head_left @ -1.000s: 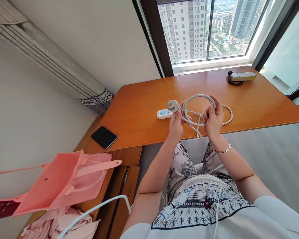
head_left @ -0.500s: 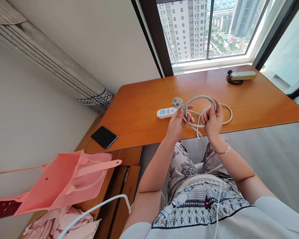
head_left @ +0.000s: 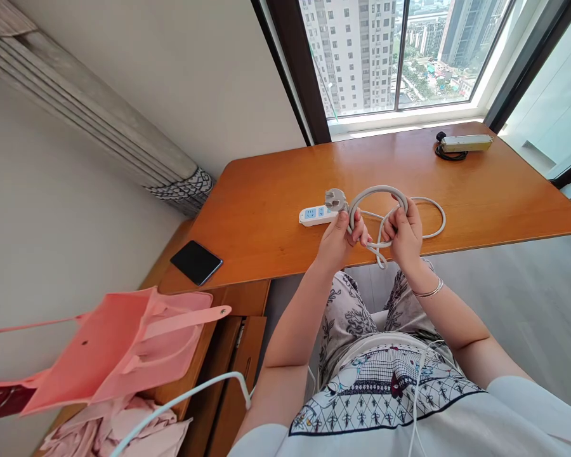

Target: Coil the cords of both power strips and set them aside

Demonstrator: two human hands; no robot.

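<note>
A white power cord (head_left: 379, 189) is looped between my two hands above the near edge of the table. My left hand (head_left: 341, 236) is closed on the loop just below its grey-white plug (head_left: 335, 199), whose prongs show. The right side of the loop is pinched in my right hand (head_left: 403, 231). Loose cord hangs below the hands and curves over the tabletop to the right. Behind my left hand lies a white power strip (head_left: 313, 216) with blue socket faces, its right end hidden.
On the wooden table (head_left: 266, 190) a second power strip (head_left: 466, 143) with a coiled black cord lies at the far right. A black phone (head_left: 196, 262) rests at the left corner. Closer left are an open pink bag (head_left: 124, 346) and pink cloth (head_left: 124, 431).
My left fingers have shifted on the loop and curl lower around it. The plug has tipped slightly left, and the loop sits a little lower.
</note>
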